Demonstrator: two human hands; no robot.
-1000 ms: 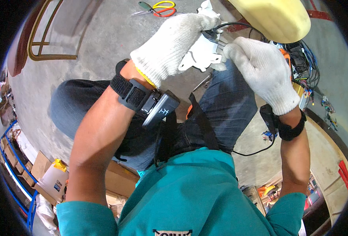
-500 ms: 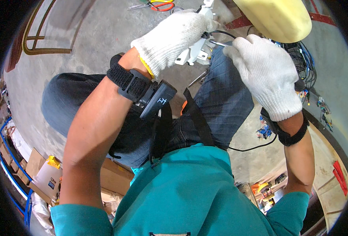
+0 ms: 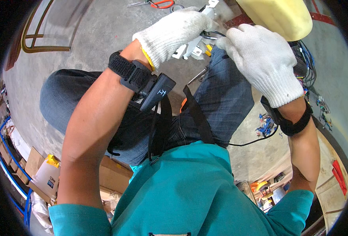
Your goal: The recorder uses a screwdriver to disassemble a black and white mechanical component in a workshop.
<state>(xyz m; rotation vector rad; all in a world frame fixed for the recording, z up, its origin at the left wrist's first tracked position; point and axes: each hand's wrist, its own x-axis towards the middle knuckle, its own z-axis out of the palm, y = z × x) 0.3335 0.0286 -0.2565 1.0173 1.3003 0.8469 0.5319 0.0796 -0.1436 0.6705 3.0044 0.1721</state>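
My left hand (image 3: 174, 35), in a white knit glove, is closed around a white bracket-like part (image 3: 189, 49) with tabs, above the floor between my knees. A black cable (image 3: 218, 32) runs from that part toward my right hand (image 3: 260, 59), also gloved in white. The right fingers are pinched together beside the part, at a thin metal tool (image 3: 209, 37) whose kind I cannot make out. Both sets of fingertips are partly hidden by the gloves. Lower down, next to my thigh, lies a slim metal rod (image 3: 197, 76).
Red-handled scissors (image 3: 162, 4) lie on the concrete floor beyond my left hand. A pale yellow rounded object (image 3: 278, 17) stands at the far right, near bundled dark cables (image 3: 308, 65). Small blue connectors (image 3: 265, 125) lie right of my thigh. Cardboard (image 3: 34, 163) is at the left.
My right hand has shifted slightly up and left, closer to the white part. A yellow piece now shows beside that part. My left hand keeps its grip.
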